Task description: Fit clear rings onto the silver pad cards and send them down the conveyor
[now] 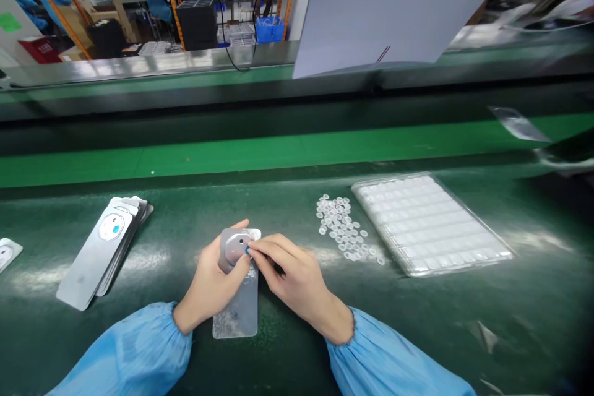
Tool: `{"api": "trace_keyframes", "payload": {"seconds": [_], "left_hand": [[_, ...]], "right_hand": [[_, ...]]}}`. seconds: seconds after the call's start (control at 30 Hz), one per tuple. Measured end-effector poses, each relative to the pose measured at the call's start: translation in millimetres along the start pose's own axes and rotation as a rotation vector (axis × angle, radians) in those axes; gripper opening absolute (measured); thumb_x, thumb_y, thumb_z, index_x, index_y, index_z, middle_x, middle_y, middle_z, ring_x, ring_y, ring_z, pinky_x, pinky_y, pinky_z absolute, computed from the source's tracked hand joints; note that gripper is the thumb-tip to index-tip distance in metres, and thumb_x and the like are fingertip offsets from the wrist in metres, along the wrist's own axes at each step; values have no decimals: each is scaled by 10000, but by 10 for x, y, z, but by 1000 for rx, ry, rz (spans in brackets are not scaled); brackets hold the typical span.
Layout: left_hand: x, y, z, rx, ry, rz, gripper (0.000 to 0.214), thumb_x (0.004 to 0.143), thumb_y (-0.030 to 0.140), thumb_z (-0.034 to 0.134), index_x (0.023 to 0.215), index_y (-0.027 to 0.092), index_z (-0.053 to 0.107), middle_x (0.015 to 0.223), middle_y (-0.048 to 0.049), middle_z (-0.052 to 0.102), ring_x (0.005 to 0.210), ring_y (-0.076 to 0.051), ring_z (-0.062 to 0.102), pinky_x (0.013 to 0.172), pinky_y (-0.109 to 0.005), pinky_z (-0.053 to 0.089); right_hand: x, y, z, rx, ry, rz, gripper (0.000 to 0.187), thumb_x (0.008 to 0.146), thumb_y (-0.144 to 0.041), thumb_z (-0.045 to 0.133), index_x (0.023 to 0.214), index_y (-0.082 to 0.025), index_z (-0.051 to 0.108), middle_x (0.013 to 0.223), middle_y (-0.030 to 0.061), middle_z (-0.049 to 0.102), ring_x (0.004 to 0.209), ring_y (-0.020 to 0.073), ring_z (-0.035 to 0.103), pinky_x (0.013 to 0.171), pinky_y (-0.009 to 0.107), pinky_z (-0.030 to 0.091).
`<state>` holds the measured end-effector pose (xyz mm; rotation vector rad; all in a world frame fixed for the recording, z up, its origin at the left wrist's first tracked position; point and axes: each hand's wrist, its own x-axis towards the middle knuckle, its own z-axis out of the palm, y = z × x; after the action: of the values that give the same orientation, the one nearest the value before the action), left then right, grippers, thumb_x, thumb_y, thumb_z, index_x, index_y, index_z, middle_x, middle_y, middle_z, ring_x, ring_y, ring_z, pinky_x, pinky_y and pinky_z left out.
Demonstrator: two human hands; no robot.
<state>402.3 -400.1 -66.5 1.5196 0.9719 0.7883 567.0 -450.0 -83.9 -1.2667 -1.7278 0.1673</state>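
Note:
My left hand (211, 284) is closed round the upper end of a long silver metal plate (237, 309) that lies on the dark green bench. The plate has a round raised part with a small blue spot on it. My right hand (292, 275) pinches its fingertips at that blue spot; whatever is in the pinch is too small to make out. Both arms wear light blue sleeves.
A stack of similar silver plates (99, 253) lies to the left, with another piece (7, 253) at the left edge. To the right are several small clear round parts (343, 229) and a clear plastic tray (431, 223). A green conveyor belt (232, 154) runs behind; people in blue stand far back.

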Motion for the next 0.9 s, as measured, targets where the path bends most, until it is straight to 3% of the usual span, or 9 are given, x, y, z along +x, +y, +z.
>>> {"api": "trace_keyframes", "payload": {"seconds": [0.23,0.43,0.9], "left_hand": [[-26,-12,-25,9,-28,-6,474,929,296,635,1380,157,603,1371,-109,671,1051,-241,691,924,-332,530],[-32,-33,-69,-106,-37,-74,431,997,348,512,1381,193,634,1440,-59,634,1277,-269,594,1090,-348,419],[-15,-99,-80,-155,13,-130,486,999,376,494,1431,187,613,1456,-71,620,1316,-308,548,1161,-411,327]], "right_hand": [[9,-18,-2,-84,-40,16,124,1057,-210,547,1011,-187,661,893,25,702,631,111,630,573,239,461],[2,-18,-4,-116,-89,14,161,1086,-237,484,1015,-199,623,913,23,690,621,110,604,595,241,446],[0,-20,-13,-105,-72,-76,111,1069,-166,500,1058,-195,606,908,48,697,753,154,676,651,246,488]]}}
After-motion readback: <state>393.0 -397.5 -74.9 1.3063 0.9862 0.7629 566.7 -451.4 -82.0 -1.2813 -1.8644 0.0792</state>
